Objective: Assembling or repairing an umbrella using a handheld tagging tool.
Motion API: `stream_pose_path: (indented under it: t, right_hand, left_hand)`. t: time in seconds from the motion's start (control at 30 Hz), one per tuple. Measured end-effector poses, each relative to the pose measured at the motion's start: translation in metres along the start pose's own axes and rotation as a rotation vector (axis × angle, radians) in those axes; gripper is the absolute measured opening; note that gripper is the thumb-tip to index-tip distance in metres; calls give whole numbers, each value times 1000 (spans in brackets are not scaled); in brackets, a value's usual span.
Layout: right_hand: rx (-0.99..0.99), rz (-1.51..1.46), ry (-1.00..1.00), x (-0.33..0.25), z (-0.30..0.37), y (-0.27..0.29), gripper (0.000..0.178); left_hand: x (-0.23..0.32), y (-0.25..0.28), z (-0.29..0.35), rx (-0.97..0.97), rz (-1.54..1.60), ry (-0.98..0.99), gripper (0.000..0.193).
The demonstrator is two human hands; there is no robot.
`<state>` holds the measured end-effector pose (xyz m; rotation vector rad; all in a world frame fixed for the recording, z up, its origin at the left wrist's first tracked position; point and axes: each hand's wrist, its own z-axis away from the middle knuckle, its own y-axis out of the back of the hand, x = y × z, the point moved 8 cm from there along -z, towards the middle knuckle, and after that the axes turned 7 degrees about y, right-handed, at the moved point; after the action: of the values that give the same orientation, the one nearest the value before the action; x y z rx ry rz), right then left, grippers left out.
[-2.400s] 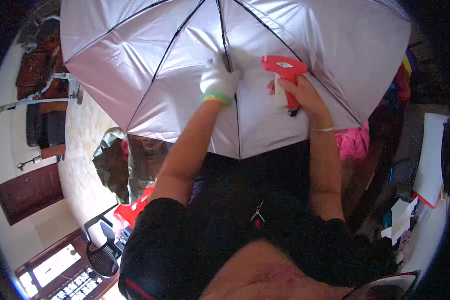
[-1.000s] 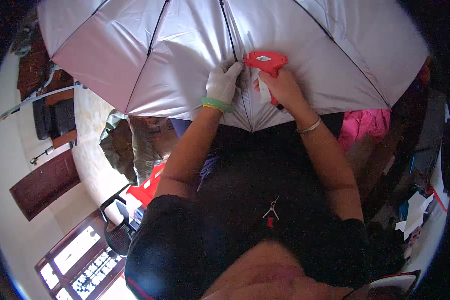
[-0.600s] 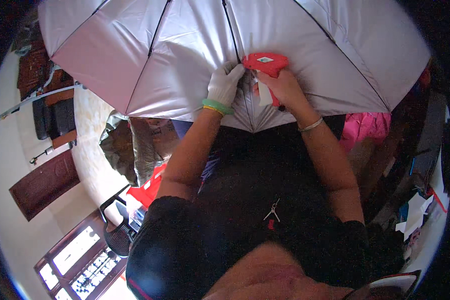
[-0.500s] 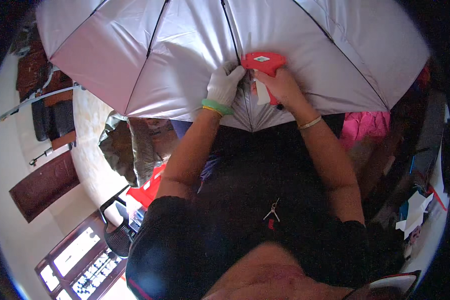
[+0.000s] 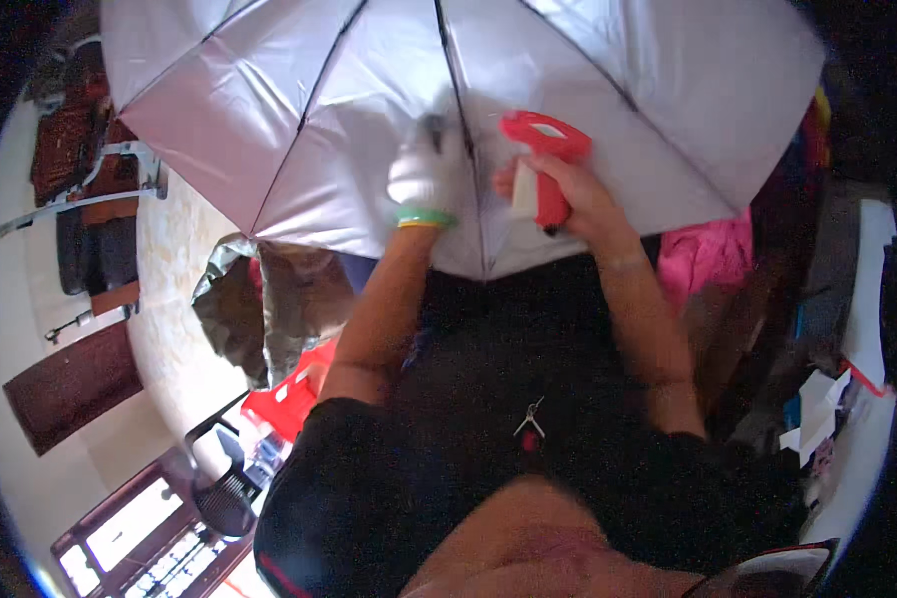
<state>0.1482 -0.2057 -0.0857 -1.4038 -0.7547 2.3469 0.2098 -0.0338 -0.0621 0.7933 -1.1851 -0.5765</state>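
Note:
An umbrella canopy [image 5: 389, 179], silvery on the side facing me, stretches across the top of the view with dark ribs running down it. My right hand [image 5: 590, 199] is wrapped round a red and white tagging gun [image 5: 553, 143], held over the cloth to the right of the middle rib [image 5: 450, 60]. My left hand [image 5: 424, 169], in a white glove with dark fingertips and green and yellow bands at the wrist, is just left of that rib. Motion smears its fingers, so their grip does not show.
Pink cloth [image 5: 706, 254] lies beyond the canopy's lower right edge. At the left are a crumpled olive bundle [image 5: 234, 319] and a red plastic container [image 5: 291, 399]. A black mesh chair [image 5: 219, 498] stands lower left. White papers [image 5: 817, 414] lie at the far right.
My hands have moved apart: the left drew leftward off the middle rib, while the right shifted right with the tagging gun. The umbrella has tilted and slid slightly left.

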Motion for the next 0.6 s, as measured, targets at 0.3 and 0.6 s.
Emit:
stream_pose_path:
  t: [0.3, 0.6]
  right_hand:
    - [270, 279, 656, -174, 92, 6, 37]
    - [323, 331, 578, -116, 61, 55, 29]
  left_hand:
    - [48, 22, -45, 416, -304, -527, 58]
    - [5, 140, -112, 368, -892, -623, 51]
